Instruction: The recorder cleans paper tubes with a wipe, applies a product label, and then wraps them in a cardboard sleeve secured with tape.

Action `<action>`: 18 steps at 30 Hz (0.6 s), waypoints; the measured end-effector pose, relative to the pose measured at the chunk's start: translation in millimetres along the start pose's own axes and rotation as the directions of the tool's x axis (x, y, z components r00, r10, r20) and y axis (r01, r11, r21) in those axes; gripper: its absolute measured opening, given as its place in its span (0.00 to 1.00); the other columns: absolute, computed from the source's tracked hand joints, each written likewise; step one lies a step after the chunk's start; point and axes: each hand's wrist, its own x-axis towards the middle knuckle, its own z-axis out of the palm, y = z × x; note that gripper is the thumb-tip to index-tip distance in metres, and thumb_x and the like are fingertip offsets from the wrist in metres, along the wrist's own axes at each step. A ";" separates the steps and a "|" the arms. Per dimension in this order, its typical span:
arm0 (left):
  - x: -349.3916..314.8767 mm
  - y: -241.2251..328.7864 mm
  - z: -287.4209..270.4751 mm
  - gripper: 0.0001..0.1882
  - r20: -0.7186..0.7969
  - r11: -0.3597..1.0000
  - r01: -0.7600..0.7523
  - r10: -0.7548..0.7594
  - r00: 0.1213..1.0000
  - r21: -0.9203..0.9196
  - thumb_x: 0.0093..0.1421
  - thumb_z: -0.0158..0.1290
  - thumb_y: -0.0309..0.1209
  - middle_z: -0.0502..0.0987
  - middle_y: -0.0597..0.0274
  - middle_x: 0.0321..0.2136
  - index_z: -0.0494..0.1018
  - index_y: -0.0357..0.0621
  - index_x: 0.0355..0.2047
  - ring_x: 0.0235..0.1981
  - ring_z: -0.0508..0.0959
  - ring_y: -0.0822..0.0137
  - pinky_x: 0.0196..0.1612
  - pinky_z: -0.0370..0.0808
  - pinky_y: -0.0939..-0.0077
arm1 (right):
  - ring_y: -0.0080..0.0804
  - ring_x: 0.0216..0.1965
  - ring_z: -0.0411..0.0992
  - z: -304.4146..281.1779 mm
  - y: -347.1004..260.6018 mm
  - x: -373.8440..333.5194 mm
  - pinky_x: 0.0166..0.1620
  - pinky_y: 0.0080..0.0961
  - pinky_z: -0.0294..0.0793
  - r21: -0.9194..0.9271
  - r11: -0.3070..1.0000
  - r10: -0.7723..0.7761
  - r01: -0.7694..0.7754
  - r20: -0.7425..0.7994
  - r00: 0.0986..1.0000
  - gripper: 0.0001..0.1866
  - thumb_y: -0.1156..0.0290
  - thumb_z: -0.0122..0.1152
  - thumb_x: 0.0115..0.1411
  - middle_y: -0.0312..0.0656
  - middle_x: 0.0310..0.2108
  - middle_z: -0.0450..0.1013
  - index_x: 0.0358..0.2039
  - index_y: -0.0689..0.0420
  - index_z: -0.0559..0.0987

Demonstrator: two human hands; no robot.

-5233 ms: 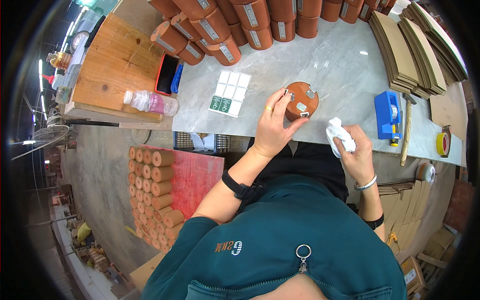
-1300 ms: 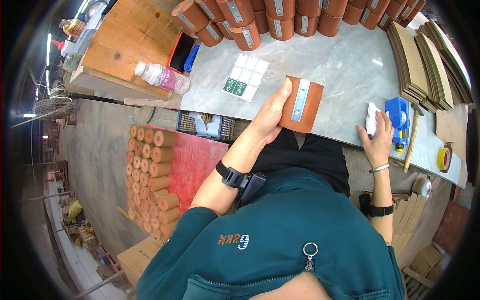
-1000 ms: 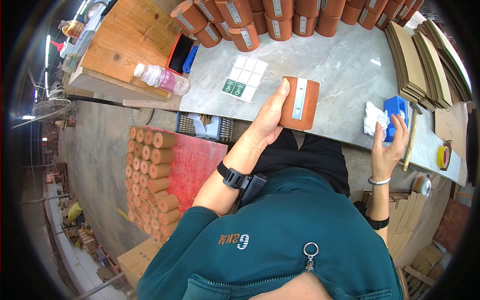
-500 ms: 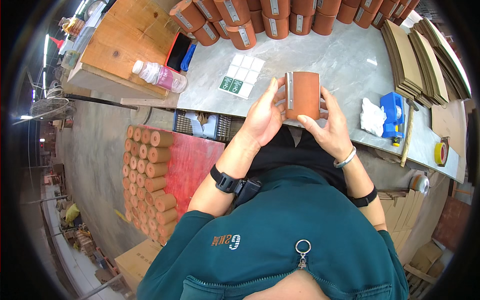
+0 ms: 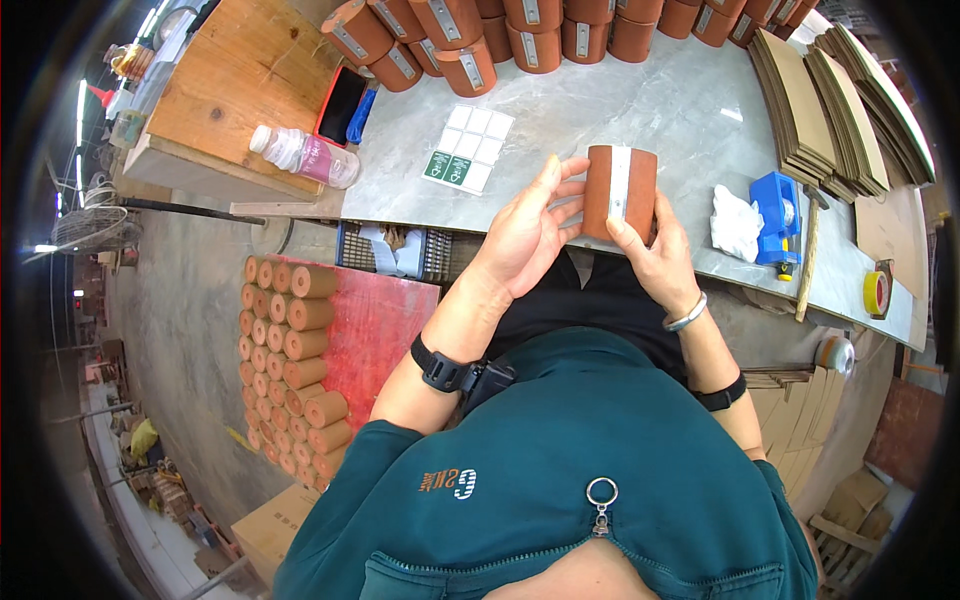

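A reddish-brown cylinder (image 5: 643, 180) with a pale metal strip (image 5: 619, 180) down its front is held up at the near edge of the grey worktop. My right hand (image 5: 660, 250) grips its lower right side, thumb across the front and fingers behind. At its left side, my left hand (image 5: 528, 232) has its fingers apart, the fingertips close to the cylinder or touching it; exact contact is hard to tell. Left of the hands, a sheet of white and green labels (image 5: 468, 147) lies on the worktop.
Rows of similar cylinders (image 5: 465, 68) stand stacked along the back. To the right are cardboard stacks (image 5: 795, 110), a blue tape dispenser (image 5: 775, 215), a white crumpled wad (image 5: 735, 222), a hammer (image 5: 811, 255) and yellow tape (image 5: 877, 292). At left stand a bottle (image 5: 310, 157) and tan rolls (image 5: 310, 315).
The cylinder has been turned about its length, so its metal strip moved from the left edge to the middle of the front. My left fingers have spread and loosened beside it.
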 end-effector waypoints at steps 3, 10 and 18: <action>-1.1 -0.7 -3.1 0.32 0.017 1.000 -0.011 0.011 1.000 0.027 0.72 0.38 0.53 0.67 0.51 0.55 0.62 0.38 0.62 0.58 0.67 0.57 0.60 0.65 0.56 | 0.34 0.50 0.74 0.4 4.5 0.3 0.52 0.29 0.74 0.018 1.000 -0.006 0.006 -0.010 1.000 0.35 0.59 0.66 0.60 0.52 0.49 0.74 0.60 0.69 0.66; 10.1 -8.6 -1.8 0.31 -0.091 0.992 -0.009 0.021 0.996 0.128 0.71 0.39 0.53 0.67 0.53 0.57 0.61 0.42 0.63 0.61 0.67 0.58 0.63 0.63 0.53 | 0.30 0.51 0.71 9.2 9.0 2.0 0.55 0.24 0.69 0.488 0.872 0.065 -0.039 -0.036 0.997 0.27 0.59 0.48 0.67 0.45 0.50 0.73 0.59 0.67 0.68; 26.8 -6.7 -2.7 0.27 0.164 0.980 0.062 -0.030 0.986 -0.190 0.73 0.39 0.48 0.67 0.60 0.59 0.58 0.45 0.65 0.62 0.67 0.63 0.64 0.65 0.56 | 0.30 0.49 0.72 -6.7 1.0 22.2 0.51 0.27 0.71 -0.088 0.972 -0.217 0.218 0.019 0.976 0.23 0.67 0.41 0.71 0.47 0.54 0.72 0.61 0.66 0.68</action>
